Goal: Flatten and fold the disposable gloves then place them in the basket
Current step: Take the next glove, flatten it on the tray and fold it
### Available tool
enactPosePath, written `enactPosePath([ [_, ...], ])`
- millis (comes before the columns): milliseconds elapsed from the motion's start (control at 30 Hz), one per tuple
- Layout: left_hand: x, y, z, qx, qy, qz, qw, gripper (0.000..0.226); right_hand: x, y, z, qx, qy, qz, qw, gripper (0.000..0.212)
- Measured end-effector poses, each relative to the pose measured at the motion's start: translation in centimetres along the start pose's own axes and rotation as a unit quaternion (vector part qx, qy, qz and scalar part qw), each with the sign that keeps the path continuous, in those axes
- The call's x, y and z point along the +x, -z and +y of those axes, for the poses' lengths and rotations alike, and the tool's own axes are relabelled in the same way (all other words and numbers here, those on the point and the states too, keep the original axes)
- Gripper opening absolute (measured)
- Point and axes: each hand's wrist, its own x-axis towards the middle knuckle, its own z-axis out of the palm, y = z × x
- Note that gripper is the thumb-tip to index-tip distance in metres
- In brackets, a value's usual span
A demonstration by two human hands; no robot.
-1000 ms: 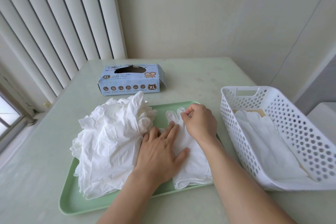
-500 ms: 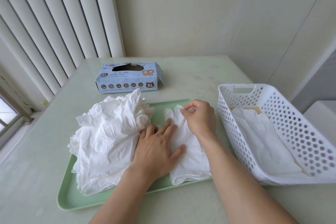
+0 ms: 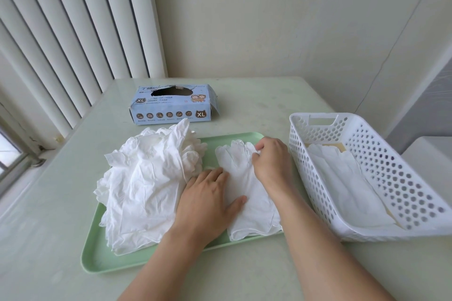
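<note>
- Head view: the left hand (image 3: 205, 205) presses flat, fingers straight, on a white glove (image 3: 247, 193) lying on the green tray (image 3: 97, 256).
- The right hand (image 3: 271, 161) pinches its finger end.
- Best to smooth outward before folding; the white basket (image 3: 367, 232) waits just beside.
- The blue glove box (image 3: 171, 107) reads "XL".

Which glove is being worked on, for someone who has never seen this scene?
On the green tray, look right of the crumpled glove pile. The single glove lies flat there under both hands, fingers pointing away, unlike the heaped ones.
</note>
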Motion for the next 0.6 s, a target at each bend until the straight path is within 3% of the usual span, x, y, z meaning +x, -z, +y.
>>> enactPosePath([
  [167, -0.4, -0.1, -0.4, 0.001, -0.025, -0.03, 0.999, 0.076, -0.7, 0.4, 0.0, 0.024, -0.01, 0.01, 1.0, 0.032],
  [300, -0.5, -0.1, -0.5, -0.023, -0.031, -0.034, 0.999, 0.066, -1.4, 1.2, -0.6, 0.038, 0.001, 0.009, 0.999, 0.028],
  [467, -1.0, 1.3, -0.4, -0.104, -0.033, 0.022, 0.994, 0.063, -4.1, 4.5, -1.4, 0.01, 0.075, -0.033, 0.997, 0.02],
  [533, -1.3, 2.3, -0.3, -0.145, -0.033, 0.071, 0.986, 0.051, -6.4, 5.9, -0.7, 0.001, 0.091, -0.066, 0.994, 0.017],
  [600, -1.6, 3.4, 0.0, -0.149, -0.021, 0.064, 0.987, 0.037, -8.6, 7.0, 0.3, -0.002, 0.107, -0.088, 0.99, 0.013],
])
